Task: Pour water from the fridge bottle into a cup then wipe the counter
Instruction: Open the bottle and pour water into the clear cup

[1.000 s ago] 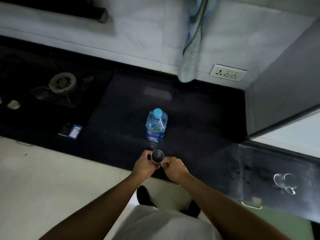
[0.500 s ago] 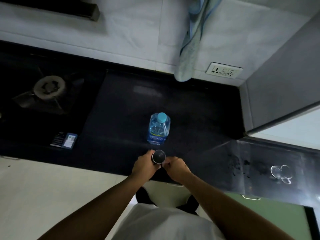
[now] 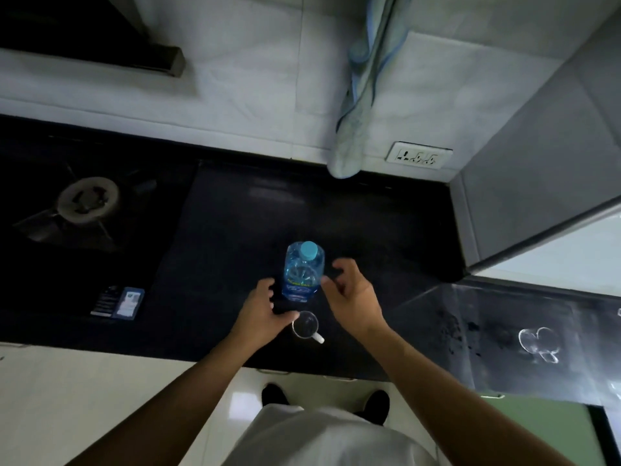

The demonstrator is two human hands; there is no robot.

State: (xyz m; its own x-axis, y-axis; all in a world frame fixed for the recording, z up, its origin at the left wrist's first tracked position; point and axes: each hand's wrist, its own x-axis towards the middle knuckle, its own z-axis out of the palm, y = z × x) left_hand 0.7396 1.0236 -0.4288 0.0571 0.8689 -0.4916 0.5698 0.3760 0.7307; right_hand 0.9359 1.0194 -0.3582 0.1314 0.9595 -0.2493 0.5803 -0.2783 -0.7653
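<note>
A clear plastic water bottle with a light blue cap stands upright on the black counter. Just in front of it sits a small cup with a white handle pointing right. My left hand hovers at the bottle's left side, fingers spread, its thumb close to the cup's rim. My right hand is at the bottle's right side with fingers curled and apart. Neither hand holds anything. A pale blue-edged cloth hangs down the white wall behind the counter.
A gas burner lies at the left. A small dark packet rests near the counter's front edge. A wall socket is behind, a grey cabinet side at the right, and a glossy dark surface at lower right.
Both hands have let go of the cup, which now stands on the counter. They have moved forward to either side of the bottle, fingers opened.
</note>
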